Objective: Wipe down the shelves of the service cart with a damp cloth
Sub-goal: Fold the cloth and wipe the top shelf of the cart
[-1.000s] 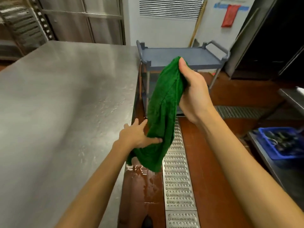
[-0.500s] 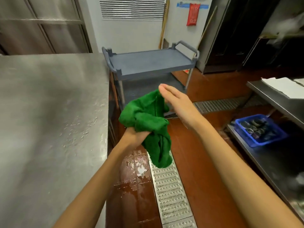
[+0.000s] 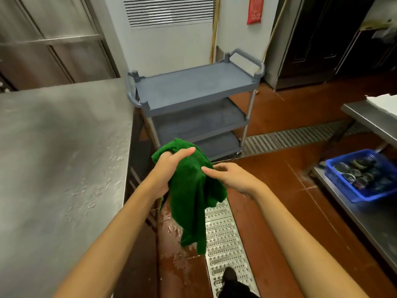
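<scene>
So your left hand [image 3: 169,168] grips the green cloth [image 3: 193,196], right hand [image 3: 234,179] loose-fingered against it, and no cart [image 3: 193,109] shelf seems wiped yet

Steel counter [image 3: 53,158] left, metal drain grate [image 3: 223,244] crossing red-brown floor [image 3: 275,173]

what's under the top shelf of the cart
Two more grey shelves: the middle shelf and bottom shelf, nothing showing on their visible fronts. The top shelf covers their far parts; the green cloth hides the bottom one's near-left corner.
</scene>
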`<control>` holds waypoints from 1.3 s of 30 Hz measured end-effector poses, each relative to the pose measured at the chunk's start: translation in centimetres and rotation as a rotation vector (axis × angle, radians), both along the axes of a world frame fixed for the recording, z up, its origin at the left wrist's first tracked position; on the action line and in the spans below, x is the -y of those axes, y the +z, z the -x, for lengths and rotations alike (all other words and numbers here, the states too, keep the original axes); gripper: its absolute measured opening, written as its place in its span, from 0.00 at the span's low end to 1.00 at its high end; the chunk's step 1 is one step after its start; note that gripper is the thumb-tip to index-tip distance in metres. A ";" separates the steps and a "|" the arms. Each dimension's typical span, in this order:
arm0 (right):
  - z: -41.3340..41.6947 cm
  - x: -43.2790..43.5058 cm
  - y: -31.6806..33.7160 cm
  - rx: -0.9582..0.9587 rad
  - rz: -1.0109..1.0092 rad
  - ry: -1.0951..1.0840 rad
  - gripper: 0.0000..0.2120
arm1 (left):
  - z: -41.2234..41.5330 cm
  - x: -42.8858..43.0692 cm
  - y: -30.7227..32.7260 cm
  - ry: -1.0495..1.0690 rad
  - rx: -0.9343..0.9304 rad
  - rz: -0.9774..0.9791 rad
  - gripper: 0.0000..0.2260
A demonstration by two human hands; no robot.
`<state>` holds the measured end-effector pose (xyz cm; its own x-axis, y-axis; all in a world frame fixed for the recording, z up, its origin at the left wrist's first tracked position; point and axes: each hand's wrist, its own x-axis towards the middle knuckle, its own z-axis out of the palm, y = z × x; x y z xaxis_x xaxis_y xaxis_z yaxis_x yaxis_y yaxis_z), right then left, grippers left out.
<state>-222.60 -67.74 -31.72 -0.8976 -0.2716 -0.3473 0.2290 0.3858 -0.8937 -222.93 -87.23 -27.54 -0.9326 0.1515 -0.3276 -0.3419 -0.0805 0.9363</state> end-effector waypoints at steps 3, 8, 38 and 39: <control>3.2 -3.3 0.6 -0.029 -0.108 0.066 0.30 | 3.4 -1.2 0.9 -0.047 0.034 0.069 0.15; 8.7 -8.4 0.6 -0.135 -0.060 -0.016 0.15 | 8.5 -2.4 2.8 -0.028 0.078 0.100 0.13; 39.6 -10.5 4.4 -0.168 -0.188 -0.016 0.16 | 41.4 6.1 4.4 -0.270 -0.267 0.655 0.19; 40.7 -10.5 4.6 -0.158 -0.207 0.023 0.15 | 42.4 6.5 4.7 -0.295 -0.296 0.670 0.18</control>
